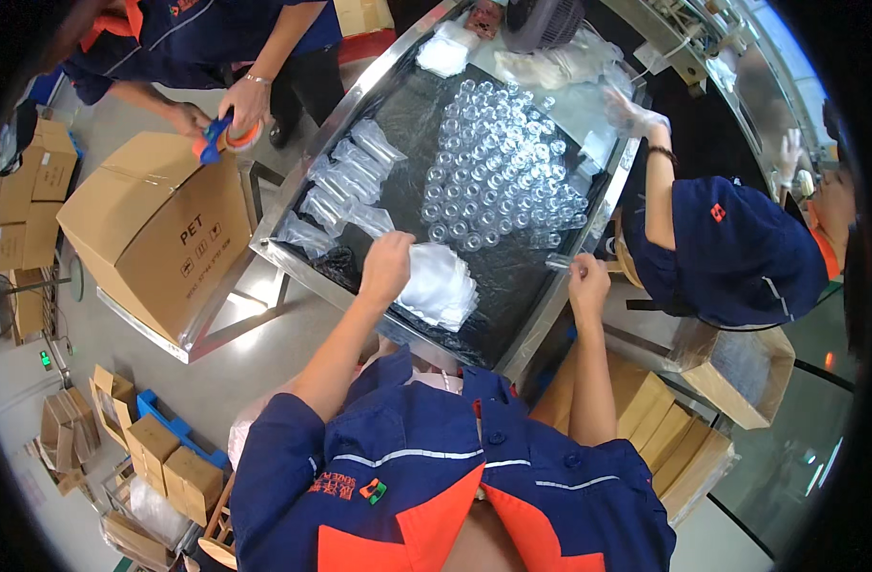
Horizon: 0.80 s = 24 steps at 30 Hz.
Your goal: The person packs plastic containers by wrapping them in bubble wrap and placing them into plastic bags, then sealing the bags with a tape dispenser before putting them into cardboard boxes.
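My left hand (388, 267) is closed beside a fanned stack of flat white plastic bags (440, 288), and its fingertips meet the near end of the bagged pieces. What those fingers hold is hidden. Over the tray's right rim, my right hand (588, 283) pinches a small clear bottle (558, 261), lying sideways. Several clear bottles (493, 162) stand close together on the dark lining of the metal-rimmed tray table (297, 270). Along its left side lie several clear bottles sealed in plastic bags (345, 181).
At the left, a co-worker's hands hold a blue tape dispenser (210, 140) over a large carton (159, 229). Another co-worker's gloved hand (631, 112) reaches over the tray's far right. A dark fan (543, 24) sits at the far end. Cartons (174, 462) stand lower left.
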Available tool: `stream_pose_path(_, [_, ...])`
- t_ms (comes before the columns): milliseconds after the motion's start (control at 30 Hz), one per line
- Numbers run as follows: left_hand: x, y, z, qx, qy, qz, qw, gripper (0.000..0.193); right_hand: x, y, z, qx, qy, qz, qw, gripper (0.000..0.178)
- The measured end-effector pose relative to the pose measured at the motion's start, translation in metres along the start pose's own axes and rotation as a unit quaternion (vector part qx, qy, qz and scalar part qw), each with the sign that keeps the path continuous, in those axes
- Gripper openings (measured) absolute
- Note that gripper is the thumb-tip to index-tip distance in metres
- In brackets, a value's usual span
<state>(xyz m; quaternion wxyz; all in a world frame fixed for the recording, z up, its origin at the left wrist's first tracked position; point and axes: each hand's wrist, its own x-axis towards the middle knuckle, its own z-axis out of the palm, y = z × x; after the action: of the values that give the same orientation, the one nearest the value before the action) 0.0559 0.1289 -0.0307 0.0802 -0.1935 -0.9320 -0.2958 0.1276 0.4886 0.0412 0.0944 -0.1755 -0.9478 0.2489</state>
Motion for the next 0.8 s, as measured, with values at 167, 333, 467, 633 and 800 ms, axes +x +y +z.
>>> stream_pose_path(167, [0.004, 0.028, 0.018, 0.04, -0.042, 0.042, 0.997, 0.023, -0.034, -0.049, -0.041, 0.331, -0.101, 0.109, 0.932, 0.03])
stream_pose_path(333, [-0.014, 0.037, 0.008, 0.011, -0.233, 0.069, 0.97, 0.022, -0.038, -0.132, -0.087, 0.492, -0.153, 0.04, 0.856, 0.03])
stream_pose_path(467, [-0.032, 0.06, -0.009, -0.068, -0.103, 0.036, 0.992, 0.027, -0.039, -0.16, -0.108, 0.558, -0.168, -0.058, 0.811, 0.033])
stream_pose_path(633, [-0.091, 0.035, 0.034, -0.244, -0.203, -0.05, 0.947, 0.029, -0.04, -0.187, -0.12, 0.627, -0.175, -0.172, 0.739, 0.036])
stream_pose_path(800, [-0.078, 0.048, 0.028, -0.131, -0.203, -0.095, 0.966, 0.025, -0.042, -0.202, -0.123, 0.617, -0.192, -0.212, 0.733, 0.036])
